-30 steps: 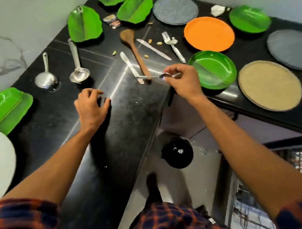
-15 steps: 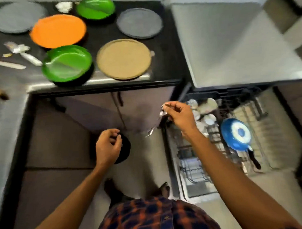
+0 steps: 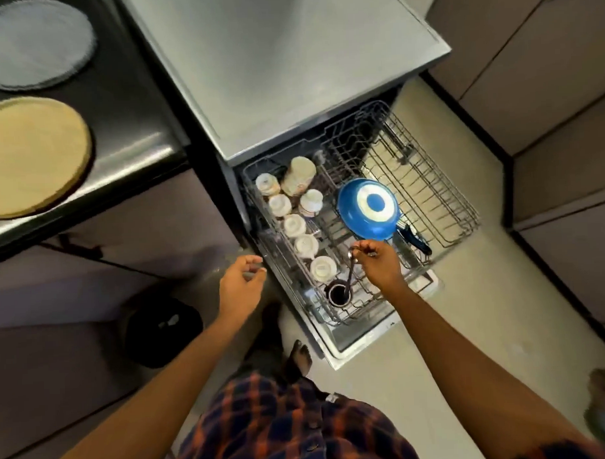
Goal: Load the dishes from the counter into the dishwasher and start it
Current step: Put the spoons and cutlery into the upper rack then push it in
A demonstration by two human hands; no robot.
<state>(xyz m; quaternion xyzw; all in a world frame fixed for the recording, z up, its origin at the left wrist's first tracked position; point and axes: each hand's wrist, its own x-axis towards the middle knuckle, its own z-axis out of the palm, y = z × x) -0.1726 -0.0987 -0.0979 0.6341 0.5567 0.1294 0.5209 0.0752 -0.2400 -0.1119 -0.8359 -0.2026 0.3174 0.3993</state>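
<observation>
Cutlery step: my right hand pinches thin metal spoon, tip in dark round cup; left hand loose, empty. Next, guessing: just let go.

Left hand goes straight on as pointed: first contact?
The left hand would probably meet the rack's left wall first, white cups just behind it. Depth is unclear; it might pass above the wire.

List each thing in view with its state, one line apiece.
Dishwasher rack: pulled out, partly loaded.
Spoon: pinched at top by right hand, lower end in dark cup.
Left hand: open, holding nothing.
Blue pan: bottom up in rack.
White cups: bottom up in rack.
Tan plate: on counter.
Grey plate: on counter.
</observation>
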